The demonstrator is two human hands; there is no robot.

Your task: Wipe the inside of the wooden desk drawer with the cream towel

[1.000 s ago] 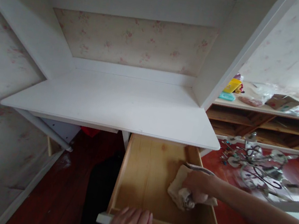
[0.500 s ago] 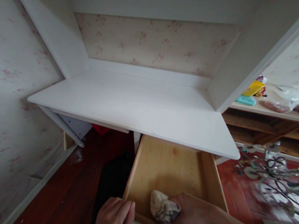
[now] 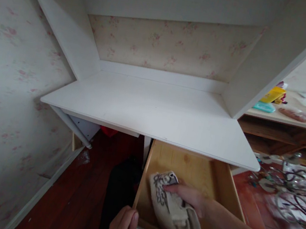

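Observation:
A pulled-out wooden drawer [image 3: 191, 164] juts from under the white desk [image 3: 154, 107]. Inside it, my right hand [image 3: 190, 198] grips a cream cloth [image 3: 165, 203] with a dark pattern, thumb on top and the other fingers hidden beneath. One end of the cloth hangs toward the drawer's front panel. My left hand [image 3: 122, 227] is closed over the front left corner of the drawer, its fingers curled round the edge.
White side panels and a shelf enclose the desktop. Right of the desk, a metal chandelier [image 3: 292, 182] lies on the red floor near a low shelf unit [image 3: 288, 121] bearing a yellow item [image 3: 273, 95] and plastic bags. A dark object [image 3: 120, 187] stands left of the drawer.
The bunched cloth has spread out flatter, and my right hand has moved deeper into the drawer with it. My left hand keeps its hold on the corner. The view has shifted slightly left.

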